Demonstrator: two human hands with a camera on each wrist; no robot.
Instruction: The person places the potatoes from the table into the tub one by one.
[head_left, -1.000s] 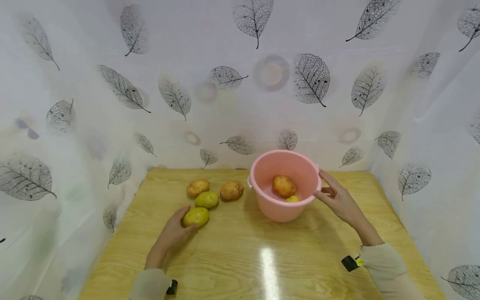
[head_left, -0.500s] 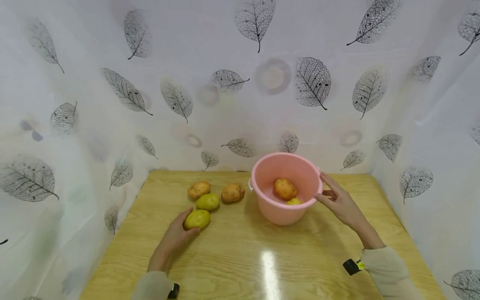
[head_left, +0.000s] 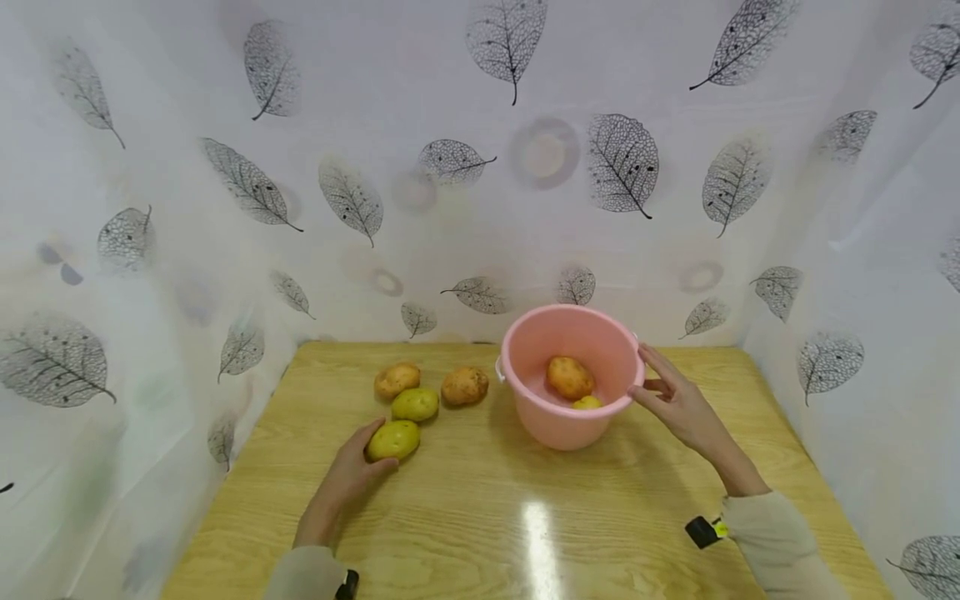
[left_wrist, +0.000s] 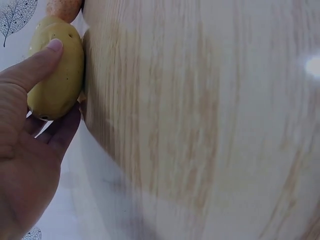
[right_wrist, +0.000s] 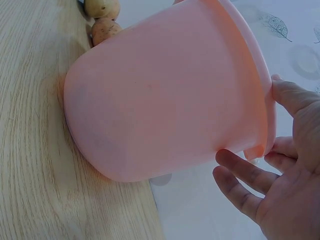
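In the head view my left hand (head_left: 351, 472) grips a yellow-green potato (head_left: 394, 440) on the table, thumb along its near side and fingers on its far side. The left wrist view shows the thumb lying across the potato (left_wrist: 59, 75). Just beyond it lie another yellow-green potato (head_left: 416, 404) and two brown ones, the left brown potato (head_left: 397, 380) and the right brown potato (head_left: 464, 386). My right hand (head_left: 682, 410) holds the rim of a pink bucket (head_left: 558, 427) at its right side. Inside the bucket are a brown potato (head_left: 570, 377) and a partly hidden yellow one (head_left: 587, 402).
The wooden table (head_left: 450, 525) carries everything, with a bright reflection near its front. A white curtain (head_left: 480, 225) printed with leaves hangs close behind the table and along both sides. The bucket's white handle mount (head_left: 501, 368) juts out at its left.
The head view has tilted slightly, shifting everything a little downward. My left hand has closed a bit more around the near potato; my right hand and the bucket keep their places.
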